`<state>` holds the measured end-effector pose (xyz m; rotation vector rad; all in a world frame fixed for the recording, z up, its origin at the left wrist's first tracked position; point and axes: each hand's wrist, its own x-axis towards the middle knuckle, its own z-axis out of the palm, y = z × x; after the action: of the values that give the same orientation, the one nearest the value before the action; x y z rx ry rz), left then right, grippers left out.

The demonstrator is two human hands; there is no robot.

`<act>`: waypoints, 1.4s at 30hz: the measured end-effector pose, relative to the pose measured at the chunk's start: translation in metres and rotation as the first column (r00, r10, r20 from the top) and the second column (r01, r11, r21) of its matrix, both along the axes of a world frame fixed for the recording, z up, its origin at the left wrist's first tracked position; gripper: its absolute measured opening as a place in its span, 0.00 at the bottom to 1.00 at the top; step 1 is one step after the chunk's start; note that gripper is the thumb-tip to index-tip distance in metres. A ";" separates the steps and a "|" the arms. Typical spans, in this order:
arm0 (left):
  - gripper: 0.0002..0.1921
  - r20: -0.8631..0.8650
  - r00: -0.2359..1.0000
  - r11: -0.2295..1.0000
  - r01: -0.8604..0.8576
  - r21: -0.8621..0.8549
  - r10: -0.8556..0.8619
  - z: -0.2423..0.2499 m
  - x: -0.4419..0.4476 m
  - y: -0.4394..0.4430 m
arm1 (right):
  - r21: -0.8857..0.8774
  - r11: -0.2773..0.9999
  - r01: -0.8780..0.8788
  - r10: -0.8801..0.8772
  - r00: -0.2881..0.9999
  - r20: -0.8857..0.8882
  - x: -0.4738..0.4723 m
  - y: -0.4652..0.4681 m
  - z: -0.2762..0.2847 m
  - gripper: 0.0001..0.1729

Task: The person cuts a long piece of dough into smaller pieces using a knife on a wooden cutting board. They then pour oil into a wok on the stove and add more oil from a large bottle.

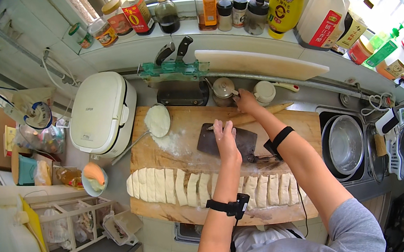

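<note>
My right hand point(246, 101) reaches to the back of the wooden board point(201, 218), its fingers curled at the handle of a lidded seasoning jar point(223, 89). Below that hand, a wooden rolling pin point(264, 113) lies along the board's far side. My left hand point(226, 140) hovers over a dark cleaver blade point(204, 139), fingers raised and slightly apart, with nothing seen in it. Cut dough strips point(159, 184) run in a row along the near side, partly hidden by my left forearm. A scoop of white flour point(158, 121) rests at the back left, with flour spilled beside it.
A white cooker point(101, 110) stands left of the board. Behind are a knife rack point(172, 69), a white cutting board point(259, 62) and a white-lidded jar point(264, 92). Right is a sink with a metal basin point(346, 144). Bottles, including a yellow one point(287, 1), line the windowsill.
</note>
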<state>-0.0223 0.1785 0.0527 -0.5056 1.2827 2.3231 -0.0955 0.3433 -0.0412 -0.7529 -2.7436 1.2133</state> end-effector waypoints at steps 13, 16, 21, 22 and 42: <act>0.35 -0.097 0.992 0.997 0.073 -0.037 -0.076 0.003 -0.008 0.003 | -0.156 0.980 -0.120 0.107 0.990 -0.089 0.038 0.005 0.047 0.12; 0.33 -0.244 0.964 0.989 0.079 -0.122 -0.107 0.004 -0.003 0.009 | -0.302 0.942 -0.145 0.116 0.987 -0.112 0.065 0.003 0.069 0.11; 0.32 -0.568 0.763 0.888 0.017 -0.459 -0.308 0.022 0.045 0.006 | -0.555 0.825 -0.106 -0.032 0.972 -0.232 0.146 -0.009 0.103 0.11; 0.33 -0.624 0.695 0.862 -0.014 -0.507 -0.356 0.028 0.063 0.004 | -0.539 0.832 -0.132 -0.031 0.958 -0.284 0.168 -0.010 0.111 0.10; 0.34 -0.668 0.028 0.273 0.924 -0.266 -0.744 0.053 0.631 0.087 | -0.148 0.432 0.889 -0.901 0.422 -0.096 0.851 -0.066 0.223 0.15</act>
<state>0.6084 0.2654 0.1059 1.1664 1.0015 1.4221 0.7554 0.2776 0.1819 -1.7218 -1.6033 0.9864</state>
